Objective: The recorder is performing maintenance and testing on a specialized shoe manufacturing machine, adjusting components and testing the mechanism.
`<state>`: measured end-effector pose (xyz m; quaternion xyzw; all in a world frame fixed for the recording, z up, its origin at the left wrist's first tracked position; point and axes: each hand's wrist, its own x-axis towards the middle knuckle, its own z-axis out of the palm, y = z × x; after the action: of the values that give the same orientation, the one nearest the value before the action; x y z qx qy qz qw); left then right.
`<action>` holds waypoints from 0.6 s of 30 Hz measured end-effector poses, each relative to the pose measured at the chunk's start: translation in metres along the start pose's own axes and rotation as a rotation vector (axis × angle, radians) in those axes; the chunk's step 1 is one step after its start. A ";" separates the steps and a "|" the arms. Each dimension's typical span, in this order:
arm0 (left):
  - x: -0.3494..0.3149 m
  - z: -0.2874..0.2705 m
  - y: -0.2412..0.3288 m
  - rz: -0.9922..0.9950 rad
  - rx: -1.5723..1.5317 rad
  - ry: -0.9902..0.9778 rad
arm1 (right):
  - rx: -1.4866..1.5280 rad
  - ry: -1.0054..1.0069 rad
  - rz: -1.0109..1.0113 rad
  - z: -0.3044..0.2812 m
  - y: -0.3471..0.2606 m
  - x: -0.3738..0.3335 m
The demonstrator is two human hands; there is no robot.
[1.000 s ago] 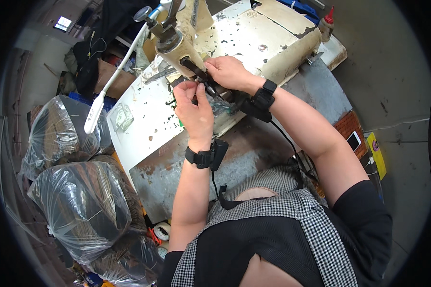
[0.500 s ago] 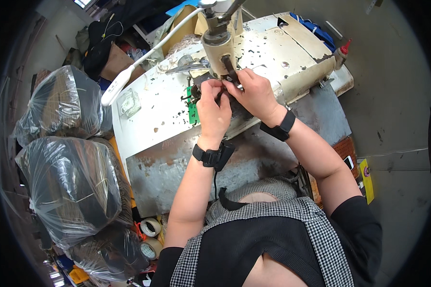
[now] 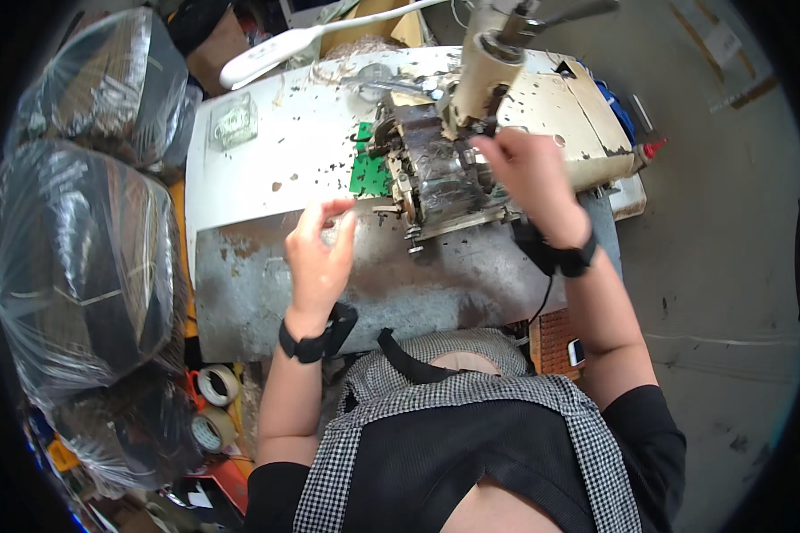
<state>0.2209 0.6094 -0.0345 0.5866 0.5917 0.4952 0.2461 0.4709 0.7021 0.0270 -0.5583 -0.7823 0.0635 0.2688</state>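
The right grip (image 3: 532, 173) is blurred, and whether the machine (image 3: 440, 173) is touched by it cannot be told. The machine's top is cut off by the upper edge, as is the stalk of the lamp (image 3: 271, 56). The phone (image 3: 576, 353) is partly hidden by the right forearm (image 3: 606, 320). Dark scraps (image 3: 333, 166) on the surface (image 3: 231, 182) are too small to be identified.

Cream sewing machine (image 3: 484, 84), paint chipped, dark metal mechanism (image 3: 436, 173) exposed; on white tabletop (image 3: 244, 173).
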 end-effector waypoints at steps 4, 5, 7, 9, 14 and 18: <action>-0.057 -0.038 -0.028 -0.168 -0.001 0.079 | 0.100 0.650 -0.629 -0.094 -0.010 0.055; -0.067 -0.042 -0.029 -0.190 0.042 0.041 | -0.152 0.678 -0.618 -0.127 0.002 0.073; -0.089 -0.051 -0.037 -0.242 0.085 0.020 | -0.445 0.755 -0.748 -0.133 0.006 0.112; -0.110 -0.059 -0.043 -0.226 0.217 -0.005 | -0.399 0.257 -0.241 -0.116 0.009 0.126; -0.147 -0.072 -0.065 -0.281 0.243 0.088 | 0.048 0.499 0.085 -0.043 0.045 0.113; -0.158 -0.084 -0.071 -0.275 0.273 0.139 | 0.201 0.313 0.029 -0.068 0.046 0.113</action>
<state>0.1456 0.4494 -0.1096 0.4927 0.7435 0.4113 0.1880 0.5164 0.8075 0.1059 -0.5431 -0.7124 0.0574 0.4407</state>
